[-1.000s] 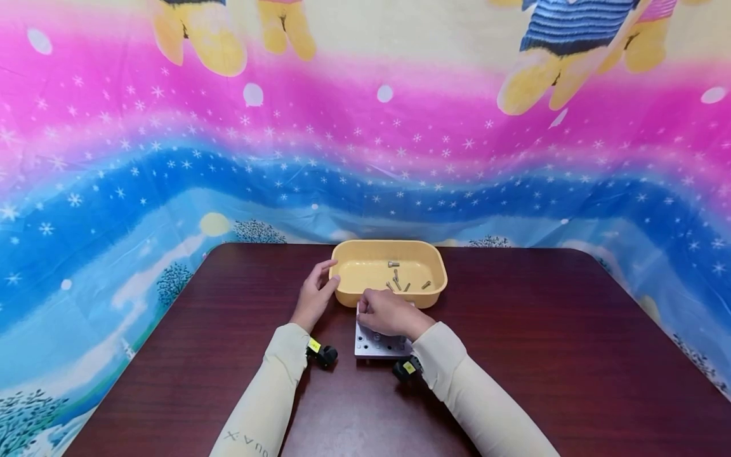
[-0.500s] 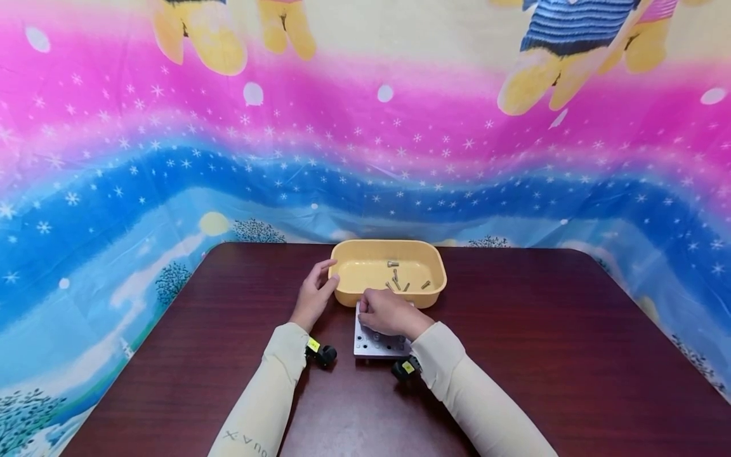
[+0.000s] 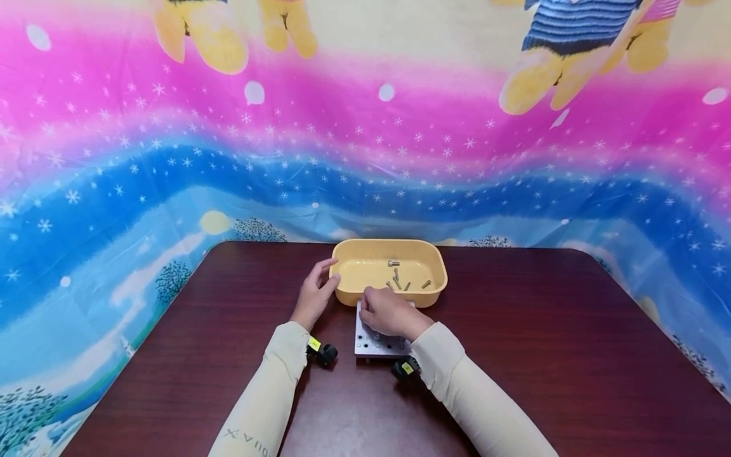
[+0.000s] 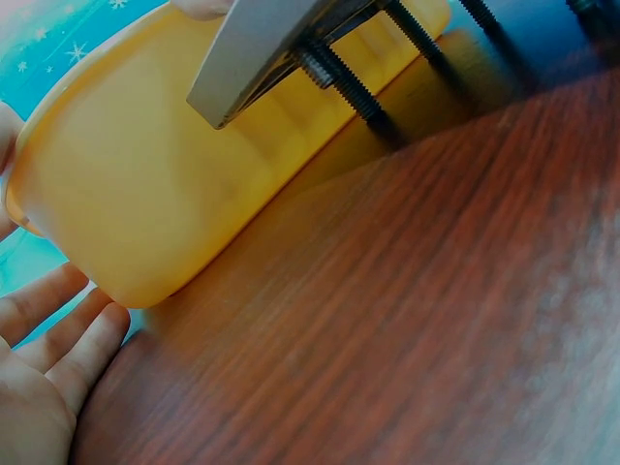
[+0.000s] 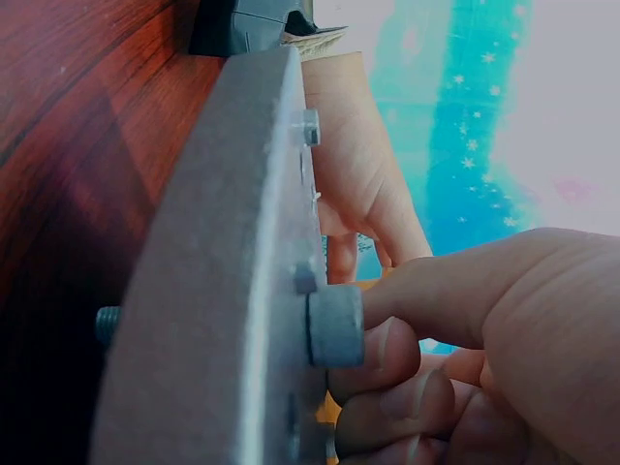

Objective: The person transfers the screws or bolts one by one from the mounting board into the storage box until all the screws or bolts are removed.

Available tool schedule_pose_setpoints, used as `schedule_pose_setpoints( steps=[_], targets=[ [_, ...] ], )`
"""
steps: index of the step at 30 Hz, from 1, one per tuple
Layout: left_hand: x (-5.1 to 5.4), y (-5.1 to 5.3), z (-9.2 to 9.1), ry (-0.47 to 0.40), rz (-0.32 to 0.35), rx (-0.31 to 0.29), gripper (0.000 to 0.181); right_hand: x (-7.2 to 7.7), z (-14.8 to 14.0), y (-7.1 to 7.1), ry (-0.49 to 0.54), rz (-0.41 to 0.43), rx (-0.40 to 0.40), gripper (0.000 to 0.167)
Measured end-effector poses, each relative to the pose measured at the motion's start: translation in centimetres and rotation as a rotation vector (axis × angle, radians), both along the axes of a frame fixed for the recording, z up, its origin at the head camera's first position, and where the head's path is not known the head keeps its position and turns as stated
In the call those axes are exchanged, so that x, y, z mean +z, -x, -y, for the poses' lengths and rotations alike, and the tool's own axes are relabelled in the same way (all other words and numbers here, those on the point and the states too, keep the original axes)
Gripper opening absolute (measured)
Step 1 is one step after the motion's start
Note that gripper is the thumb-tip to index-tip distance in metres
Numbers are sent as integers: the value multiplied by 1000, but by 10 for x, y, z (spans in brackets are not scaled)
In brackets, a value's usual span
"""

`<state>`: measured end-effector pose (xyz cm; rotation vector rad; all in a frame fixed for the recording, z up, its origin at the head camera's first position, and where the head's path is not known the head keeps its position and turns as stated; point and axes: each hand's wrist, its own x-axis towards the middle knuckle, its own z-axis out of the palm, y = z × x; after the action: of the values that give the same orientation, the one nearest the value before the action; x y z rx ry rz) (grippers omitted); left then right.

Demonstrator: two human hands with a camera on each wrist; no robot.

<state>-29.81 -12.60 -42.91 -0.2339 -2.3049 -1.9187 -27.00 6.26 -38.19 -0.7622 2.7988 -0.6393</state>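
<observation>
In the head view a silver metal plate (image 3: 379, 346) with holes lies in front of a yellow plastic box (image 3: 388, 299). My right hand (image 3: 389, 312) is over the plate with curled fingers. Seen from the right wrist, its thumb and fingertips pinch at a bolt (image 5: 336, 326) standing proud of the plate; their contact is partly hidden. More bolt heads sit along the plate, and threaded shanks (image 4: 421, 34) stick out beneath it in the left wrist view. My left hand (image 3: 312, 298) touches the box's left end, its fingers fairly straight (image 4: 87, 354) beside the wall.
Several loose bolts (image 3: 396, 277) lie inside the box, towards its right half. Everything stands on a dark red wooden table (image 3: 514, 355), backed by a patterned cloth (image 3: 377, 158). A small black camera (image 3: 327, 355) is strapped to each wrist.
My right fingertips shift very slightly over the plate. The left hand, box and plate keep their places.
</observation>
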Motion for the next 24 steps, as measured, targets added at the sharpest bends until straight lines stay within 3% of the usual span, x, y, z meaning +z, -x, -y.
schedule_pose_setpoints(
  steps=[13,24],
  targets=[
    [0,-1,1,-4,6,-3,47,-1,1,1,10,-11,12,6],
    [1,1,0,-2,3,-3,46,1,0,1,19,40,-8,10]
  ],
)
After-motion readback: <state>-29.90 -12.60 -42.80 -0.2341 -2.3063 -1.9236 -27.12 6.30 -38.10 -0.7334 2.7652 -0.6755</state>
